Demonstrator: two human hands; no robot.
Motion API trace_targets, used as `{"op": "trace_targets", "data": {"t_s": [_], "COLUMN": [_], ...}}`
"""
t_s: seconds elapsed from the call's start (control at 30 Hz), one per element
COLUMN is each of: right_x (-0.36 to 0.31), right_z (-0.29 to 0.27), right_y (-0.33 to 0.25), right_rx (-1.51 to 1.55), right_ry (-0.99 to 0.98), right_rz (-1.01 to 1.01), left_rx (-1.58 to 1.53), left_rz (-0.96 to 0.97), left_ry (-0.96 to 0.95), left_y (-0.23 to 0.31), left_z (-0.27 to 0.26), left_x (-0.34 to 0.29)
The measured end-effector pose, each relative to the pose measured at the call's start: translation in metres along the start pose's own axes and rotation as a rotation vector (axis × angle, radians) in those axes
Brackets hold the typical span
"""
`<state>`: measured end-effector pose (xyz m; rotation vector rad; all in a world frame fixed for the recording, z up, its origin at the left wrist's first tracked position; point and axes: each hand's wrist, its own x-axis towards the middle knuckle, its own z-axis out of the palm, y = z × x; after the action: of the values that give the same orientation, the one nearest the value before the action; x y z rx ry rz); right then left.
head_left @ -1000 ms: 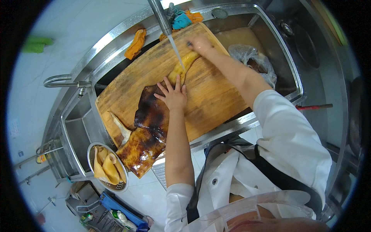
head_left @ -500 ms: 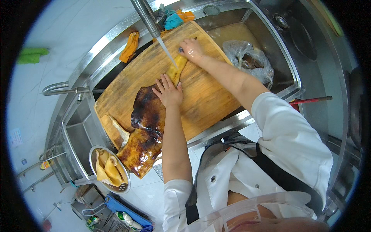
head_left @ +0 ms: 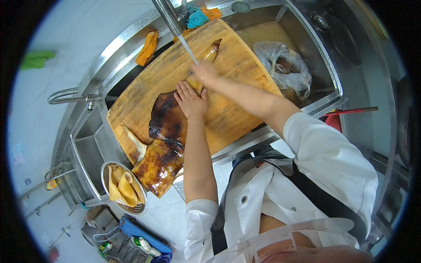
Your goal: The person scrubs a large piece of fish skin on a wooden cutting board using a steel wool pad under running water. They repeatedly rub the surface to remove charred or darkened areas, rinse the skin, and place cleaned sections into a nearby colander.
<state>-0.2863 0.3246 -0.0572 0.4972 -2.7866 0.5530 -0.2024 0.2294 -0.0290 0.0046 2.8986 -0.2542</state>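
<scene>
A large piece of animal skin [head_left: 167,118], dark brown and scorched with glossy yellow-brown patches, lies on a wooden board [head_left: 241,83]. Its lower end hangs past the board's near edge, while a narrow yellowish strip [head_left: 211,53] reaches toward the far right and ends in a dark tip. My left hand [head_left: 193,104] rests flat on the skin where the strip begins, fingers stretched out. Just beyond it, my right hand [head_left: 204,73] is curled over the strip, blurred by motion; whatever it grips is hidden. Water [head_left: 189,50] runs from the tap [head_left: 168,17] beside that hand.
The board spans a steel sink; its right basin holds cloudy water [head_left: 267,33] and a plastic bag [head_left: 285,68] with something dark inside. At lower left stands a metal colander [head_left: 142,206] of pale yellow pieces. Orange [head_left: 148,48] and blue [head_left: 197,19] cloths lie behind the board.
My right hand has moved down along the strip toward my left hand, uncovering the strip's far tip. My left hand stays nearly in place.
</scene>
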Motion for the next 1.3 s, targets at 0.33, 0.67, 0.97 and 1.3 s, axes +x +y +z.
{"op": "trace_targets", "data": {"t_s": [0.33, 0.67, 0.97, 1.3], "right_x": [0.029, 0.061, 0.005, 0.034], "right_z": [-0.009, -0.016, -0.008, -0.016], "right_y": [0.022, 0.076, 0.005, 0.030], "right_rx": [-0.050, -0.101, 0.132, -0.005], "right_ry": [-0.019, -0.009, 0.002, -0.053], "right_rz": [0.108, 0.198, -0.184, 0.167], "left_rx": [-0.107, -0.153, -0.071, -0.116], "left_rz": [0.016, 0.061, 0.024, 0.110], "left_ry": [0.085, 0.129, 0.004, 0.103], "left_y": [-0.016, -0.020, -0.011, 0.014], "left_z": [0.011, 0.014, -0.001, -0.004], "left_x": [-0.009, -0.012, 0.002, 0.029]}}
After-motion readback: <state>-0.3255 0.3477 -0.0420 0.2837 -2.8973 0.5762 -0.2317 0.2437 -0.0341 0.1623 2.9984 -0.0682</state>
